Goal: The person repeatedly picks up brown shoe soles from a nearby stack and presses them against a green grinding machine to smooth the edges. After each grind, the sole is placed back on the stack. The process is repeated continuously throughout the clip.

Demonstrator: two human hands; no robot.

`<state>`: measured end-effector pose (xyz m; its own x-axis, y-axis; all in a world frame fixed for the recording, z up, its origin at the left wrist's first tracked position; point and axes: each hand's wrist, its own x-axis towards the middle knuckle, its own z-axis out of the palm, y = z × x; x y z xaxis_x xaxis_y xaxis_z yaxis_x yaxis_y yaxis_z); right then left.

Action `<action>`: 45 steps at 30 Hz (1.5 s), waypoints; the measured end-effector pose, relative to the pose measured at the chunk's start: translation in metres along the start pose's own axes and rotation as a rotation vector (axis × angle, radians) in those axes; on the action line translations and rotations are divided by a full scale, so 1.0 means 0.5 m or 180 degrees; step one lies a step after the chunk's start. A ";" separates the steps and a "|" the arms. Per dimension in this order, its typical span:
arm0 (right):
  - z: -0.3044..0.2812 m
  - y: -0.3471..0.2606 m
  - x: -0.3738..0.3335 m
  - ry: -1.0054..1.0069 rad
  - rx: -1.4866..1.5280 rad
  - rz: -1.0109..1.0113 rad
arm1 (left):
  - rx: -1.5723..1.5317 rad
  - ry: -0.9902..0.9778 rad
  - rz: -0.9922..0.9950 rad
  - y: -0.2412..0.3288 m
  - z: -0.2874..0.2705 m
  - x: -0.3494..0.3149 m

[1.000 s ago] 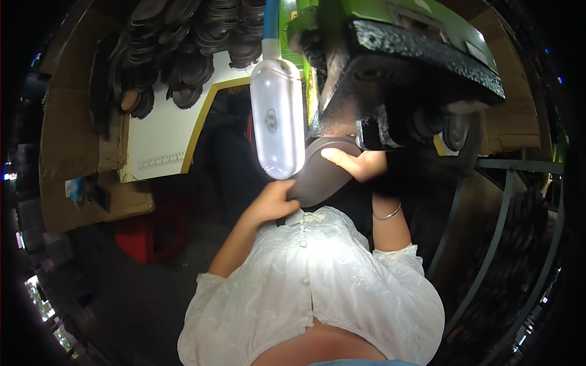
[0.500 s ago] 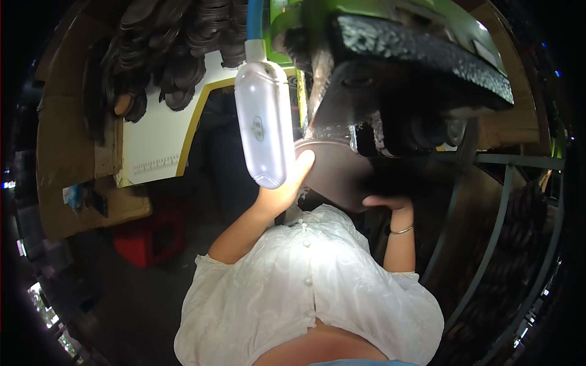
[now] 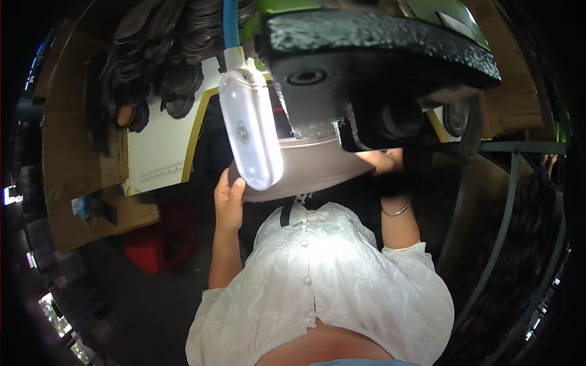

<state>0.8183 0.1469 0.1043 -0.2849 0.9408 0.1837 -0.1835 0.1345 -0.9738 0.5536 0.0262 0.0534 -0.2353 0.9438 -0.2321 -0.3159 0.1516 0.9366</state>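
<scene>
A grey-brown shoe sole (image 3: 314,172) lies crosswise beneath the dark head of a green machine (image 3: 311,76), its far edge close to the machine's metal part. My left hand (image 3: 230,201) grips the sole's left end, thumb on top. At the other end my right hand (image 3: 383,160) holds the sole, its fingers partly hidden by the machine and shadow. A lit white lamp (image 3: 251,128) on a blue arm hangs over the sole's left part and covers some of it.
Stacks of dark soles (image 3: 140,55) sit on a white, yellow-edged table (image 3: 152,155) at far left, beside cardboard (image 3: 76,152). A red stool (image 3: 160,244) stands below. To the right is a metal rack (image 3: 506,201) with dark items.
The sole has turned from a slant to lying crosswise. My left hand has moved left and nearer me to its end; my right hand has moved farther away, up beside the machine.
</scene>
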 end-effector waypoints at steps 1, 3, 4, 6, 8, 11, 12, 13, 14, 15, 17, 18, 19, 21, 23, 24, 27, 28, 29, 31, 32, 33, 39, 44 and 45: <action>0.020 -0.008 0.000 -0.0004 -0.0054 0.0033 | 0.0017 -0.0003 -0.0104 -0.006 -0.024 -0.002; 0.056 -0.022 0.006 -0.0070 -0.0091 0.0005 | 0.0037 0.0080 -0.0360 -0.015 -0.055 0.001; 0.064 -0.024 0.008 -0.0129 -0.0075 -0.0055 | 0.0263 0.0064 -0.0445 -0.020 -0.064 0.001; 0.068 -0.002 0.008 -0.0336 -0.0343 -0.0077 | 0.0712 0.0028 -0.0603 -0.025 -0.074 0.003; 0.077 0.005 0.012 -0.0388 -0.0360 -0.0104 | 0.1045 -0.0513 -0.0503 -0.057 -0.071 0.008; 0.078 -0.012 0.026 -0.0505 -0.0562 -0.0449 | 0.1474 -0.1246 -0.0849 -0.096 -0.016 0.009; 0.075 -0.013 0.028 -0.0541 -0.0642 -0.0597 | 0.1599 -0.1654 -0.0817 -0.079 0.032 0.007; 0.073 -0.013 0.029 -0.0580 -0.0738 -0.0564 | 0.1678 -0.1915 -0.0833 -0.087 0.062 0.000; 0.073 -0.016 0.029 -0.0591 -0.0750 -0.0444 | 0.1753 -0.2196 -0.0853 -0.097 0.093 -0.005; 0.077 -0.019 0.030 -0.0615 -0.0760 -0.0323 | 0.1790 -0.2301 -0.0195 -0.124 0.125 -0.011; 0.083 -0.032 0.026 -0.0639 -0.0774 0.0005 | 0.2195 -0.2627 0.0336 -0.144 0.157 -0.012; 0.074 -0.036 0.027 -0.0651 -0.1074 -0.0051 | 0.2566 -0.2879 0.0209 -0.142 0.168 -0.001; 0.052 -0.044 0.030 -0.0663 -0.1379 -0.0134 | 0.2949 -0.3114 0.0102 -0.130 0.178 0.017; -0.061 0.011 0.027 -0.0603 -0.1819 0.0026 | 0.3098 -0.2622 0.0371 -0.080 0.180 0.054; -0.118 -0.034 0.001 0.1485 -0.1442 -0.0399 | 0.2874 -0.1669 0.0886 -0.061 0.141 0.104; -0.149 -0.054 -0.007 0.2463 -0.1073 -0.0722 | 0.2659 -0.1016 0.0611 -0.046 0.113 0.132; -0.296 -0.072 -0.055 0.3310 -0.0141 -0.1031 | 0.2497 0.0681 0.1576 0.050 0.045 0.253; -0.346 -0.058 -0.080 0.3334 -0.0213 -0.0931 | 0.2639 0.1259 0.1765 0.073 0.013 0.298; -0.372 -0.058 -0.092 0.3564 -0.0306 -0.0854 | 0.2996 0.1685 0.2328 0.107 -0.004 0.347; -0.433 -0.015 -0.098 0.3980 -0.0475 -0.0582 | 0.3533 0.2289 0.3030 0.186 -0.035 0.415; -0.441 -0.001 -0.100 0.4019 -0.0388 -0.0442 | 0.3665 0.2414 0.3143 0.227 -0.040 0.436; -0.450 0.004 -0.104 0.4067 -0.0325 -0.0321 | 0.3973 0.2360 0.3147 0.256 -0.049 0.466; -0.351 0.035 -0.071 0.3996 -0.0540 -0.1015 | 0.3965 0.2185 0.3067 0.340 -0.052 0.492; -0.199 0.094 -0.068 0.2958 -0.1156 -0.0739 | 0.2420 0.1116 0.3912 0.244 0.079 0.232; -0.162 0.114 -0.077 0.2272 -0.1626 -0.0766 | 0.2035 0.0844 0.4217 0.221 0.097 0.184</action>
<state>0.8950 0.1438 0.0308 0.3886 0.8157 0.4285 0.3251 0.3137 -0.8921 0.5417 0.1439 0.1485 -0.1995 0.4267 0.8821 0.6837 -0.5842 0.4372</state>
